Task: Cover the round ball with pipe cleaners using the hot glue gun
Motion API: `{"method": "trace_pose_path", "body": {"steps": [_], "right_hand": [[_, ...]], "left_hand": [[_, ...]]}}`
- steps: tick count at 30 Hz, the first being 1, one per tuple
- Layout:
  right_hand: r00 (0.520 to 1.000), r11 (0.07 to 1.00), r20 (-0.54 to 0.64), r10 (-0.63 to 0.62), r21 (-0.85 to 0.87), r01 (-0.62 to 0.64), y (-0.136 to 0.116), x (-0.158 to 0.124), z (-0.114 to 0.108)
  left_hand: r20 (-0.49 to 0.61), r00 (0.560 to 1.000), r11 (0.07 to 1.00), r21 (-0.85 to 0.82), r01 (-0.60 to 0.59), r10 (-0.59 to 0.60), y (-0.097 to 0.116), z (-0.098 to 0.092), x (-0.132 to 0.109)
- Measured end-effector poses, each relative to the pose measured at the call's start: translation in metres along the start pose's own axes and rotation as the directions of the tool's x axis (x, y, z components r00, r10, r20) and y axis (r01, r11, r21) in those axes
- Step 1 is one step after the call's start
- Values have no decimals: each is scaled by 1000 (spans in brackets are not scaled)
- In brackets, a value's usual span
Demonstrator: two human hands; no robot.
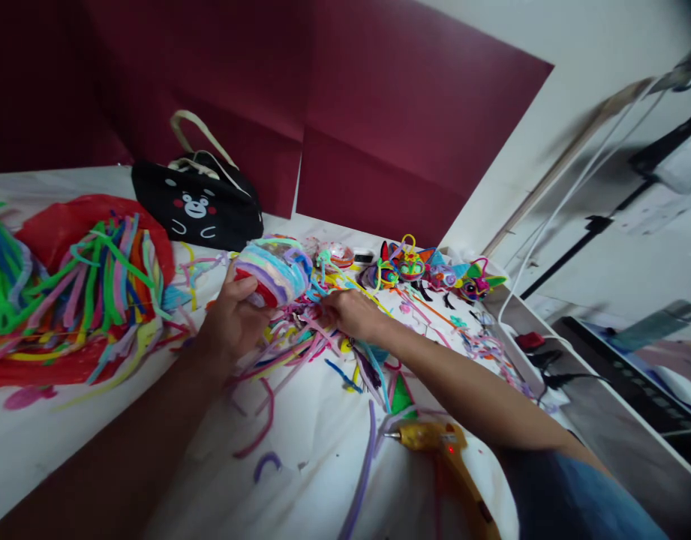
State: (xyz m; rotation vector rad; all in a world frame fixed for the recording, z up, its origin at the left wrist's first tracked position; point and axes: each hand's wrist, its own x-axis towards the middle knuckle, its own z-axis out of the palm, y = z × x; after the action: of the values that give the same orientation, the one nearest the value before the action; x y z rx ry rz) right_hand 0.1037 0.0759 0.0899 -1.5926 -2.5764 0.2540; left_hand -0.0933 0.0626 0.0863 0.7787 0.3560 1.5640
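My left hand [238, 315] is wrapped round the near left side of a ball-like piece [274, 270] covered in red, white, purple and light blue pipe cleaners. Just right of it, my right hand [350, 311] reaches into a tangled pile of pipe cleaners [294, 349]; its fingertips are bent in among the strands, and what they pinch is too small to make out. Nearer the front lies a yellow glue gun [429, 436] with a small red light, its metal tip pointing left.
At the left, a red plastic bag [165, 244] holds many coloured pipe cleaners. A black bag [196, 206] with a bear face stands behind. Finished colourful figures [411, 264] sit at the back right. A grey box edge [553, 375] and cables border the right side.
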Motion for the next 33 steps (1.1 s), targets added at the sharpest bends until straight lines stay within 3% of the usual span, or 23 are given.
{"method": "trace_pose_path", "body": {"steps": [3, 7, 15, 20, 27, 30, 33], "right_hand": [[991, 990, 36, 127, -72, -124, -2, 24, 10], [980, 981, 63, 189, -64, -185, 1, 37, 12], [972, 949, 36, 234, 211, -236, 42, 21, -16], [958, 924, -54, 283, 285, -257, 62, 7, -25], [916, 946, -236, 323, 96, -309, 74, 1, -23], [921, 952, -271, 279, -45, -302, 59, -1, -23], [959, 970, -246, 142, -157, -184, 34, 1, -21]], "left_hand": [[2, 1000, 1000, -2, -1, 1, 1, 0, 0], [0, 1000, 1000, -22, -1, 1, 2, -2, -1], [24, 1000, 998, -66, 4, -2, 2, 0, 0], [23, 1000, 997, -82, 1, 1, 1, -2, 0], [1, 1000, 998, -66, -3, 3, -2, -7, 4], [-22, 1000, 998, -55, -12, 11, -3, -8, 5], [-42, 999, 999, -49, -13, 11, -2, -8, 4]]}}
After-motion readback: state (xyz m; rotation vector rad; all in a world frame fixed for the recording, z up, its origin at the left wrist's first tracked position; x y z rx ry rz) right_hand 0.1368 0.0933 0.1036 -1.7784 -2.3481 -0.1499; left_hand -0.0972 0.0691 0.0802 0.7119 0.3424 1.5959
